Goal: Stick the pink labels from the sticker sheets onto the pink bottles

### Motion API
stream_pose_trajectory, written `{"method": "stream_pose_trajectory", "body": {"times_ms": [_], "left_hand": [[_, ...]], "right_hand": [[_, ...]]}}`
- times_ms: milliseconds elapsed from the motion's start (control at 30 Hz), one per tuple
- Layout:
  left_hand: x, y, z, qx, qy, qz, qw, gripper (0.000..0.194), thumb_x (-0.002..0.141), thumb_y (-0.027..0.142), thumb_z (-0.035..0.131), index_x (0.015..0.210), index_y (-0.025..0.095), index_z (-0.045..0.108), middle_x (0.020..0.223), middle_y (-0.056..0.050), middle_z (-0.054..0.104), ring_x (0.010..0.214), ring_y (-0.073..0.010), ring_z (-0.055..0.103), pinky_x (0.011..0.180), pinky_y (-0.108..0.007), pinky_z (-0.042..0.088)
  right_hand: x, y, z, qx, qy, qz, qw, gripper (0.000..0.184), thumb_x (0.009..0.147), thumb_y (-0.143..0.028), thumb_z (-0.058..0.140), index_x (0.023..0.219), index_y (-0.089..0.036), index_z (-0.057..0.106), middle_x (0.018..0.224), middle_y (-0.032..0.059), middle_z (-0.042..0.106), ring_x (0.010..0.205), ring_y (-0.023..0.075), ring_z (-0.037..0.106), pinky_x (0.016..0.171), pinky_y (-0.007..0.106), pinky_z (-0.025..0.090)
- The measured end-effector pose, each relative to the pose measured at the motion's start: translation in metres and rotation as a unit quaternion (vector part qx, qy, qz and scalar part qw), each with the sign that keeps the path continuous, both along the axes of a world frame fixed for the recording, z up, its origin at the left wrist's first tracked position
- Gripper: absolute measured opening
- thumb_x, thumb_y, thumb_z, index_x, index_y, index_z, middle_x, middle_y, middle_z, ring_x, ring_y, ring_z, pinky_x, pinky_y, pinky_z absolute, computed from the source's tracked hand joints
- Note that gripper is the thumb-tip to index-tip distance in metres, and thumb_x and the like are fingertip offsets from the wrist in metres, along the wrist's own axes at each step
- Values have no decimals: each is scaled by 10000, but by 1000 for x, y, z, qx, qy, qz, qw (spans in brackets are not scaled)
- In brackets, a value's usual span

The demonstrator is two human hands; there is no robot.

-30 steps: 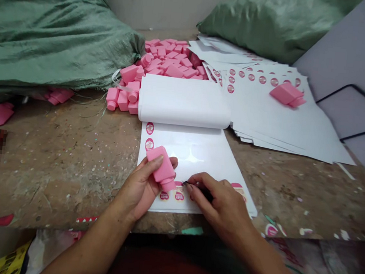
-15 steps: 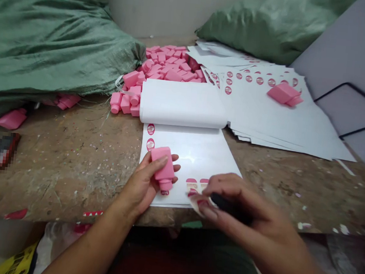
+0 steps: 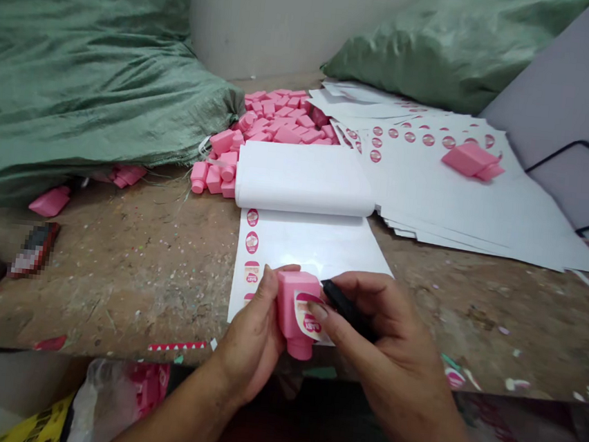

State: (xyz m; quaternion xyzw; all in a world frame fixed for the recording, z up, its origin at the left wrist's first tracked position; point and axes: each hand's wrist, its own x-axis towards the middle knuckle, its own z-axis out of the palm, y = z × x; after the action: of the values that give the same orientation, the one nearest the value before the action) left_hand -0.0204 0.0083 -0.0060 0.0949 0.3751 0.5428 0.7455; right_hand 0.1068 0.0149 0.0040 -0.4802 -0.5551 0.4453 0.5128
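Note:
My left hand [image 3: 251, 345] is closed round a small pink plastic bottle [image 3: 289, 304], its neck tilted down towards me. On the bottle's flat face lies a curved white and pink label [image 3: 307, 316], pressed by my right thumb. A slim black tool [image 3: 346, 308] is gripped in the fingers of my right hand [image 3: 392, 341]; its working end is not clear enough to name it. Beneath both hands is a sheet of labels [image 3: 303, 239], with several round and curved labels down its left side. Its far part is folded over as a white roll [image 3: 306, 180].
Many pink bottles [image 3: 283, 119] are heaped at the back beside a green sack [image 3: 103, 91]. Label sheets [image 3: 462, 209] lie stacked at right, one pink bottle [image 3: 472, 160] on top. Another green sack [image 3: 425, 53] stands behind. A blurred red and black object [image 3: 35, 248] is at left.
My right hand has brought the label from the sheet onto the bottle. My left hand has moved right and turned the bottle towards it. The view has shifted slightly.

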Motion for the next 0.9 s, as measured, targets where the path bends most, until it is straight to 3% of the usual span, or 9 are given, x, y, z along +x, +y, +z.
{"method": "stream_pose_trajectory", "body": {"times_ms": [300, 633, 800, 900], "left_hand": [[0, 0, -1, 7, 2, -1, 1000, 430, 995, 476, 375, 1124, 153, 628, 1016, -105, 709, 1021, -227, 661, 1016, -397, 455], [0, -4, -5, 50, 18, -1, 999, 335, 947, 454, 532, 1105, 170, 610, 1057, -72, 649, 1041, -188, 593, 986, -323, 437], [-3, -9, -5, 77, 72, -60, 993, 287, 904, 277, 638, 1171, 214, 556, 908, 3, 625, 771, -97, 565, 815, -244, 455], [-2, -10, -5, 90, 81, -60, 991, 274, 906, 261, 631, 1164, 195, 562, 970, -21, 639, 868, -116, 592, 868, -257, 453]], "right_hand": [[-3, 2, 1, 6, -30, 1, 1000, 124, 782, -192, 693, 873, -257, 638, 769, -44, 692, 696, 127, 664, 633, 214, 534], [-1, 1, -9, 12, -50, -5, 999, 141, 809, -220, 687, 928, -267, 629, 822, -36, 707, 745, 144, 675, 661, 235, 527], [-1, -3, -10, 63, -187, -24, 980, 120, 854, -260, 636, 974, -257, 645, 840, 4, 721, 732, 183, 670, 650, 293, 501], [1, -2, -9, 122, -263, -39, 956, 141, 862, -261, 606, 983, -252, 677, 872, 33, 737, 740, 209, 669, 666, 337, 477]]}}
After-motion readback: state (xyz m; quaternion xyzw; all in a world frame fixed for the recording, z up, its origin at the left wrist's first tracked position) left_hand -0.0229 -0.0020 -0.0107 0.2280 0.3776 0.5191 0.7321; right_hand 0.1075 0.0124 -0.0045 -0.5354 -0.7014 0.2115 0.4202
